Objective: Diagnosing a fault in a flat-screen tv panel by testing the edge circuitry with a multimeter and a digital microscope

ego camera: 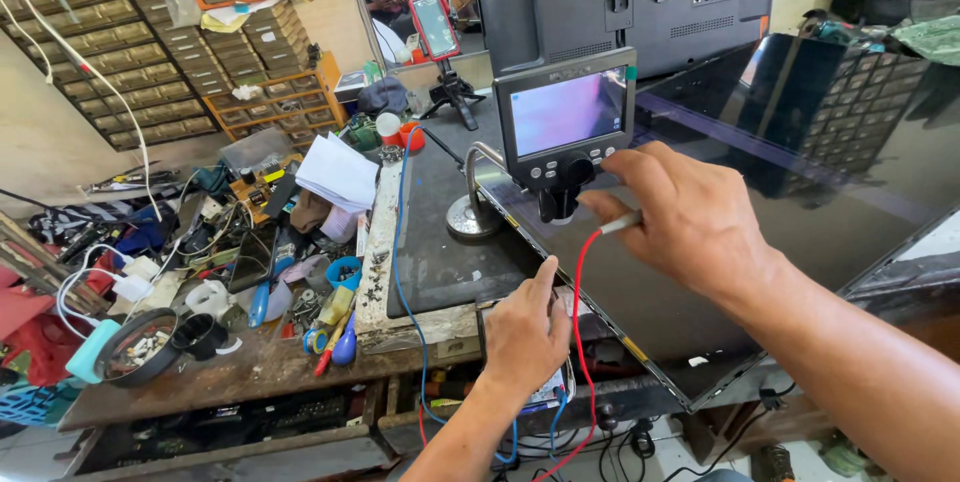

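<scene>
Lying flat across the workbench (250, 367), the large dark display panel (800, 202) carries a small digital microscope (566, 122) on its near-left part, and I judge that the hands should move slowly, as the panel's near corner overhangs the bench edge. The right hand (680, 217) is closed around a red-wired probe (620, 224) just beside the microscope lens, while the left hand (525, 327) presses, holding nothing, on the panel's lower edge. Free room is mostly to the right, because clutter fills the left side.
</scene>
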